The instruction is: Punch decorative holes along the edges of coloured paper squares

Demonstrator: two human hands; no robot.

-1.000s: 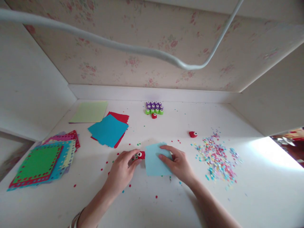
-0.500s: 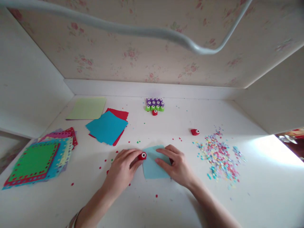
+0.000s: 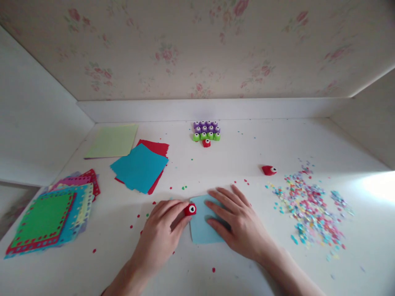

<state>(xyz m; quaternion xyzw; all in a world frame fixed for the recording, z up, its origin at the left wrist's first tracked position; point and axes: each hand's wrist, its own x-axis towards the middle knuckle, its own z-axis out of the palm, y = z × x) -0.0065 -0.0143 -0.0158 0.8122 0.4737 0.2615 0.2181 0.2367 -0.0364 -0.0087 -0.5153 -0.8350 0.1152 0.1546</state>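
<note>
A light blue paper square [image 3: 202, 228] lies on the white table in front of me. My right hand [image 3: 239, 222] rests flat on it with fingers spread, holding it down. My left hand [image 3: 160, 236] pinches a small red paper punch [image 3: 190, 209] at the square's upper left corner, fingers closed round the punch. Small coloured punched bits lie scattered around both hands.
A second red punch [image 3: 269, 169] lies to the right, beside a heap of confetti [image 3: 311, 209]. Purple and green punches [image 3: 206, 130] cluster at the back. Teal and red sheets [image 3: 140, 166], a pale green sheet [image 3: 112, 140] and a stack of punched papers [image 3: 49, 213] lie left.
The camera tilted down and the white cable left the view. The left hand brought the red punch onto the blue square's corner; the right hand stayed flat on the paper.
</note>
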